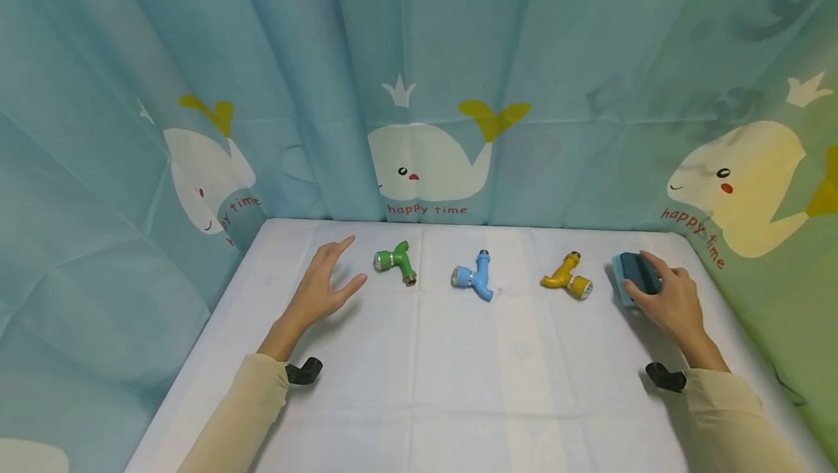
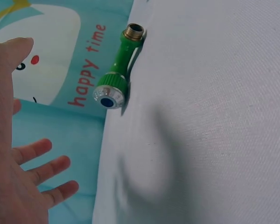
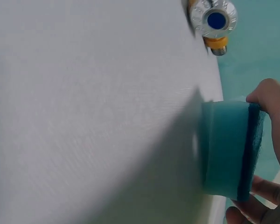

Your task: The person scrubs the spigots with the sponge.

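Observation:
My right hand (image 1: 674,302) grips a sponge (image 1: 639,274) by its edges, thumb on one side and fingers on the other. The sponge has light teal foam (image 3: 226,149) and a dark scouring layer (image 3: 252,149) on top; whether it touches the table is hard to tell. A yellow tap (image 1: 564,276) lies left of that hand. My left hand (image 1: 321,287) hovers with fingers spread, holding nothing. Just right of it lies a green tap (image 1: 399,262) with a silver-faced knob (image 2: 109,97). Between the green and yellow taps is a blue tap (image 1: 480,276).
The things lie in a row toward the back of a table under a white cloth (image 1: 471,386). Behind and beside it hang blue and green curtains (image 1: 432,36) printed with whales. A black wrist camera (image 1: 304,371) sticks out from the left sleeve, another (image 1: 664,377) from the right.

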`<state>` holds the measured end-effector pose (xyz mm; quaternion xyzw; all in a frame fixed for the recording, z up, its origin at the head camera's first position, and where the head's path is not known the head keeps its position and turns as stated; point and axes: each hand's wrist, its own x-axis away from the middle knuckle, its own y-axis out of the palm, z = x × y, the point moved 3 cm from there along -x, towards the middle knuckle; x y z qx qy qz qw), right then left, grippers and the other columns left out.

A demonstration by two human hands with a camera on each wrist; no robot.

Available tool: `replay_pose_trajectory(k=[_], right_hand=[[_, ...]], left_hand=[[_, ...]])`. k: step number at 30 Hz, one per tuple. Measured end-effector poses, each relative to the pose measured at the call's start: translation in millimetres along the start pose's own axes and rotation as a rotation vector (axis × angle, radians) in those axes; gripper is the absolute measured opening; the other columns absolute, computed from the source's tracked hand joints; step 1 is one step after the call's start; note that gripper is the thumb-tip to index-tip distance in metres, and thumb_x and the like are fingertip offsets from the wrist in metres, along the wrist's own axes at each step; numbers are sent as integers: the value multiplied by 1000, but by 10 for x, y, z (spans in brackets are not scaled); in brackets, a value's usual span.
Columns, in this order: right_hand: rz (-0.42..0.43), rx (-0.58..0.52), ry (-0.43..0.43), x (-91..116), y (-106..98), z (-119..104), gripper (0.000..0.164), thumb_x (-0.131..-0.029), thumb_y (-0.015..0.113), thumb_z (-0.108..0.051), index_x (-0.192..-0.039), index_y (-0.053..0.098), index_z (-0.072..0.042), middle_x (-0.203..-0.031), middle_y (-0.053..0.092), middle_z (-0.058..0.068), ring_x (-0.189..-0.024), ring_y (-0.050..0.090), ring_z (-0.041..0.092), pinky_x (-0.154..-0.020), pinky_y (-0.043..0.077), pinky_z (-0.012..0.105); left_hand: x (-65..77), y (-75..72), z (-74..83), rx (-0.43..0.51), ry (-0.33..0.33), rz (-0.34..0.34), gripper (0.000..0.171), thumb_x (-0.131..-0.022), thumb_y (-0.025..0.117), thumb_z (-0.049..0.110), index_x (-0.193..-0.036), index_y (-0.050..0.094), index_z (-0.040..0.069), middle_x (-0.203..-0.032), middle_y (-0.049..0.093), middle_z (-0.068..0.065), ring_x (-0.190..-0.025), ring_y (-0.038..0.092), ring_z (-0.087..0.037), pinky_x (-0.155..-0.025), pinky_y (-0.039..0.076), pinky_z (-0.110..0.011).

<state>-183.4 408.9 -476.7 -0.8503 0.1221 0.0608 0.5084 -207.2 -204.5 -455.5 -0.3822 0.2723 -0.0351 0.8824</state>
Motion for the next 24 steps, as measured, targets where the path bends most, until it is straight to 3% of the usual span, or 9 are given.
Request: replay_pose_trajectory(k=[6, 14, 19, 24], right_hand=[[-47, 46, 47, -47, 78, 38, 87, -95, 70, -37, -163, 23, -10, -122, 41, 44, -102, 44, 58, -71, 42, 69], [-26, 90, 46, -65, 83, 63, 100, -93, 71, -42, -166, 8, -16, -119, 44, 41, -99, 42, 58, -71, 40, 67], [12, 74, -1, -35, 21, -39, 97, -95, 67, -49, -166, 10, -17, -142, 35, 44, -117, 36, 67, -87, 33, 77], [5, 53, -129, -36, -33, -374, 99, -92, 71, -52, -166, 15, -19, -158, 21, 39, -134, 26, 69, -101, 23, 82]], left_hand=[[30, 4, -53, 2, -23, -13, 75, -91, 77, 28, -156, 43, 12, -141, 47, -24, -131, 48, -40, -105, 42, -64], [50, 16, -86, -19, -65, -44, 76, -93, 75, 31, -158, 41, 13, -146, 46, -23, -135, 45, -41, -108, 40, -64], [50, 6, -62, -149, -97, -67, 82, -92, 74, 44, -160, 37, 17, -156, 37, -25, -140, 40, -46, -108, 37, -69], [-24, 9, 2, -295, -76, -53, 92, -88, 72, 57, -163, 31, 22, -165, 22, -25, -149, 24, -49, -118, 19, -69]])
